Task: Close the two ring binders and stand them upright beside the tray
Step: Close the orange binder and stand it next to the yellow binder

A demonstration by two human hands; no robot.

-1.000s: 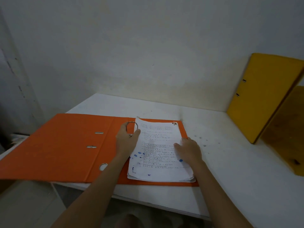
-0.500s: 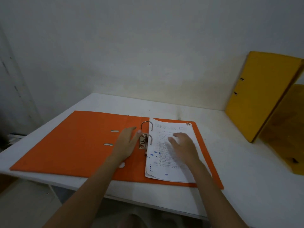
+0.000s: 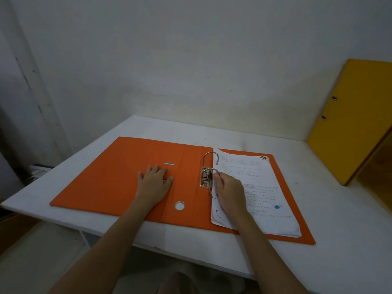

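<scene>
An orange ring binder (image 3: 118, 177) lies open and flat on the white table (image 3: 339, 219). Its two metal rings (image 3: 210, 164) stand up at the spine, and a stack of written papers (image 3: 261, 187) rests on its right half. My left hand (image 3: 154, 181) lies flat on the left cover next to a metal slot, fingers apart. Over the papers' left edge, my right hand (image 3: 228, 188) has its fingers curled at the near ring and the clamp. A yellow binder (image 3: 350, 124) stands shut and upright at the far right, leaning at the wall.
A brown wooden piece (image 3: 379, 179) sits behind the yellow binder at the right edge. The table's front edge runs just below the orange binder, with floor beneath. A pale wall rises behind the table.
My left hand has left the rings and now lies flat on the left cover. My right hand has slid from the page to the ring mechanism. The binder sits further right in view.
</scene>
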